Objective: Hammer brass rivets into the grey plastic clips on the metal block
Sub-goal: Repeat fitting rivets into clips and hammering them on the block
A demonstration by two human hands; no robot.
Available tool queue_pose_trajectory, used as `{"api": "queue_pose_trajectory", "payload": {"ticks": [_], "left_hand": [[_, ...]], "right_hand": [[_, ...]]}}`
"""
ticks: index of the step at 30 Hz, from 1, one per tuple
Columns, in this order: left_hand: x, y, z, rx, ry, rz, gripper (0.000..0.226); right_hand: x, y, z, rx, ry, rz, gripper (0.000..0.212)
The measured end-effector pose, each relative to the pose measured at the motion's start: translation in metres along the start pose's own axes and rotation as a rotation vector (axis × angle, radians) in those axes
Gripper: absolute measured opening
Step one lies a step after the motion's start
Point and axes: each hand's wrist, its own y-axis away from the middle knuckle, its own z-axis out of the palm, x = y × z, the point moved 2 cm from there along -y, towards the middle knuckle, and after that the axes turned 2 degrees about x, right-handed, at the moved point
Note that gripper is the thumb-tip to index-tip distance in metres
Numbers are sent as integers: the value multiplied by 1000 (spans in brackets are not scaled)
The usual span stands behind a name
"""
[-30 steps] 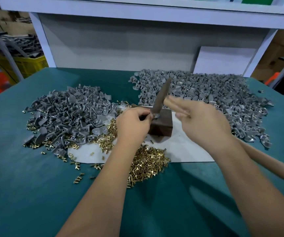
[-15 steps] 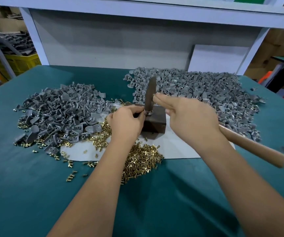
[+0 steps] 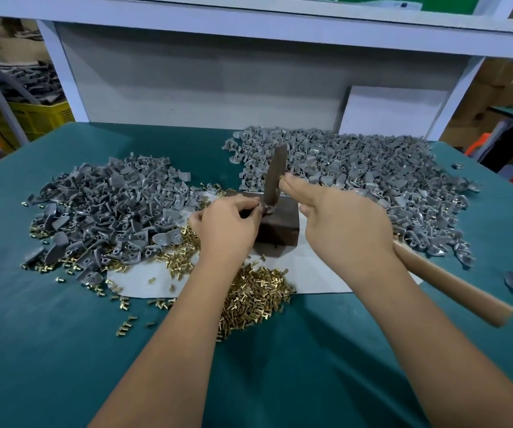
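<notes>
A dark metal block (image 3: 281, 225) stands on a white sheet (image 3: 313, 273) at the table's middle. My left hand (image 3: 225, 225) pinches a grey plastic clip (image 3: 264, 207) on the block's top left edge; most of the clip is hidden by my fingers. My right hand (image 3: 344, 230) grips a hammer by its wooden handle (image 3: 453, 287), index finger stretched along it. The hammer's metal head (image 3: 275, 176) stands nearly upright, its lower end down on the clip. Loose brass rivets (image 3: 255, 299) lie heaped just in front of the block.
A pile of grey clips (image 3: 103, 211) covers the left of the green table (image 3: 63, 335); a larger pile of clips (image 3: 372, 180) spreads at the back right. Scattered rivets (image 3: 125, 327) dot the near left. A white panel (image 3: 394, 112) and shelf frame close the back.
The hammer head has stayed down on the clip at the block, turning slightly more upright. My left hand keeps its pinch. The view has shifted a little.
</notes>
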Motion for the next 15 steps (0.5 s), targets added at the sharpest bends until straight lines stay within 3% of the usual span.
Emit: {"api": "queue_pose_trajectory", "payload": {"ticks": [4, 8, 12, 15], "left_hand": [[1, 1, 1, 30, -21, 17, 14], [1, 1, 1, 35, 14, 9, 10], [1, 0, 2, 25, -25, 12, 12], [2, 0, 0, 2, -11, -12, 15]], "right_hand": [[-1, 1, -5, 123, 3, 29, 53], [-2, 4, 2, 25, 38, -24, 54], [-2, 2, -1, 108, 41, -25, 55], [2, -2, 3, 3, 28, -38, 52]]}}
